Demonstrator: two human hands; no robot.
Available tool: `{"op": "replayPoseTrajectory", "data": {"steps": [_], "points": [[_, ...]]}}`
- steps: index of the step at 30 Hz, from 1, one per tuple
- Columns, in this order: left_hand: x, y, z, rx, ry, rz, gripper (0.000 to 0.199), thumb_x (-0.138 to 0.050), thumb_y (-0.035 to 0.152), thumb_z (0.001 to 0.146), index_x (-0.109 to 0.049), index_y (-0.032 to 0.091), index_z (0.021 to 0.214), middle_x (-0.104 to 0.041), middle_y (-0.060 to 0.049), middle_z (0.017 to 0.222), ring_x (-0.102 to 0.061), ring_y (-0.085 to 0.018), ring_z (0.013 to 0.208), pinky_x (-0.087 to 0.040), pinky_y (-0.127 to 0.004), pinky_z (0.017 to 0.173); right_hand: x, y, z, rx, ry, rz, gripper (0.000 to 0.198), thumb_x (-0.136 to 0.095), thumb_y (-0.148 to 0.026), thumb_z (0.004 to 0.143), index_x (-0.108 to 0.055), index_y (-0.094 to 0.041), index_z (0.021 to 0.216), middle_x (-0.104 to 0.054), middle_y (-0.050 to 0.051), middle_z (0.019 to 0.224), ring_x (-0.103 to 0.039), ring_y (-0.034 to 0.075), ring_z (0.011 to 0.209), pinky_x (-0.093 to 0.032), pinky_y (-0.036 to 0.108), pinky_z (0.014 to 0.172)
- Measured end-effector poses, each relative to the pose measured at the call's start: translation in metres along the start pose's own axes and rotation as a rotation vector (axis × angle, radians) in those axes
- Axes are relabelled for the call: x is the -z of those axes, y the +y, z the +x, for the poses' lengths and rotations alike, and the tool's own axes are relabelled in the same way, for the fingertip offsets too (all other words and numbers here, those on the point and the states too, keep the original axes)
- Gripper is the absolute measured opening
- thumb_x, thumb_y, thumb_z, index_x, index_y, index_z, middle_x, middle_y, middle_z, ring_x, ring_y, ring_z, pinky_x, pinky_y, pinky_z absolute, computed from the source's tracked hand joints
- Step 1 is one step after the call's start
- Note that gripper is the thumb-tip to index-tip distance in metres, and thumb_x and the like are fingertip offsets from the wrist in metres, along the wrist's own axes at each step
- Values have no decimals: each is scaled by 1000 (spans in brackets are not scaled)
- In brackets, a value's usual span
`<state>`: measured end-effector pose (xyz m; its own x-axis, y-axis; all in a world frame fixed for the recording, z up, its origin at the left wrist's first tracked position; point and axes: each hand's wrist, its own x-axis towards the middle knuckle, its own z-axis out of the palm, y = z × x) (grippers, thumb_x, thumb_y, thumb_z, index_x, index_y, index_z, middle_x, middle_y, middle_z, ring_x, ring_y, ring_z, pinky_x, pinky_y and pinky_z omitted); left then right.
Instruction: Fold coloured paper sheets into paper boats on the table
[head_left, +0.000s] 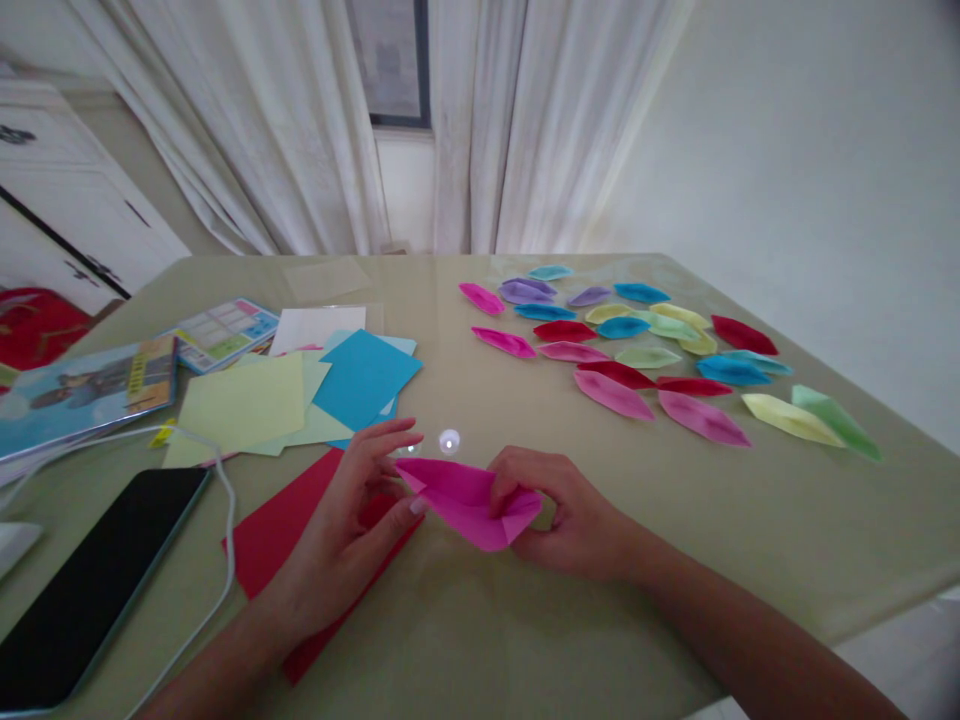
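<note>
A bright pink folded paper boat (469, 500) is held above the table, its hollow side facing up. My right hand (574, 510) grips its right end, with the index finger bent inside the hollow and the thumb underneath. At the boat's left tip is my left hand (352, 520), fingers apart and thumb by the lower edge; whether the thumb presses on the paper is hard to see. Red paper sheets (289, 520) lie partly under my left hand and forearm.
Several coloured folded paper boats (619, 393) spread across the table's right side. Blue sheets (367, 380) and pale yellow sheets (240, 405) lie left, near booklets (90, 385). A black phone (97, 590) and a white cable (231, 520) occupy the front left.
</note>
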<state>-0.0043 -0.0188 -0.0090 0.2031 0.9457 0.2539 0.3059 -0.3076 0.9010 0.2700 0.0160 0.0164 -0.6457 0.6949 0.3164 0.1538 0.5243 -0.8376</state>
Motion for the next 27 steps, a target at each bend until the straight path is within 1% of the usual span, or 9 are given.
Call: {"op": "replayPoseTrajectory", "data": {"steps": [1,3,5,7,11,17,20,23,27], "points": [[2,-2,0,-12,-14,-38,37,-65,32,104,-58,34,140,-54,-11,155,-70,-22,118,-63,-32,93,1,1,1,3,3,0,25,-68,-3,76,-66,-21,92,-71,3,95,-67,19,86,-50,28,75],[6,-4,1,-41,-38,-68,24,-65,28,103,-67,31,127,-62,-10,146,-65,-25,129,-61,-33,98,3,2,2,-2,9,-14,25,-69,-2,77,-68,-21,93,-73,4,98,-68,19,88,-52,28,75],[9,-5,2,-63,-49,-13,13,-67,26,102,-73,30,112,-72,-7,130,-66,-24,129,-59,-32,99,4,3,4,1,12,-34,27,-68,0,77,-70,-21,95,-74,5,102,-70,20,90,-54,29,77],[12,-5,4,-86,-54,71,11,-70,24,100,-76,31,105,-77,-3,118,-70,-22,122,-58,-29,98,4,5,4,16,23,-55,31,-67,0,78,-72,-21,100,-75,6,105,-71,21,94,-55,31,80],[15,-5,6,-159,-3,219,16,-71,21,99,-79,33,108,-78,1,116,-73,-17,112,-57,-25,97,4,10,3,11,89,-134,31,-69,-5,85,-72,-21,112,-76,7,106,-71,22,97,-56,33,84],[14,-3,6,-226,60,324,12,-67,24,102,-78,29,104,-78,1,115,-74,-14,107,-57,-22,94,10,16,2,-1,92,-209,5,-73,-21,99,-74,-20,104,-73,7,108,-70,19,93,-56,29,81],[11,-3,4,-211,52,329,13,-63,25,104,-76,27,103,-77,0,116,-73,-14,109,-57,-22,94,11,14,3,-3,74,-201,10,-70,-28,103,-75,-19,102,-74,7,108,-71,18,96,-55,28,86],[8,-2,3,-185,32,346,16,-59,26,107,-75,27,110,-75,-1,121,-70,-15,116,-55,-24,101,11,13,4,-3,23,-205,17,-62,-27,109,-77,-20,107,-73,7,114,-71,18,105,-55,28,94],[6,-5,3,-135,-73,356,26,-54,30,109,-74,30,125,-70,-2,135,-64,-18,129,-51,-30,111,10,17,3,-36,-37,-250,24,-56,-25,111,-79,-21,116,-72,9,126,-69,20,116,-54,32,104]]}}
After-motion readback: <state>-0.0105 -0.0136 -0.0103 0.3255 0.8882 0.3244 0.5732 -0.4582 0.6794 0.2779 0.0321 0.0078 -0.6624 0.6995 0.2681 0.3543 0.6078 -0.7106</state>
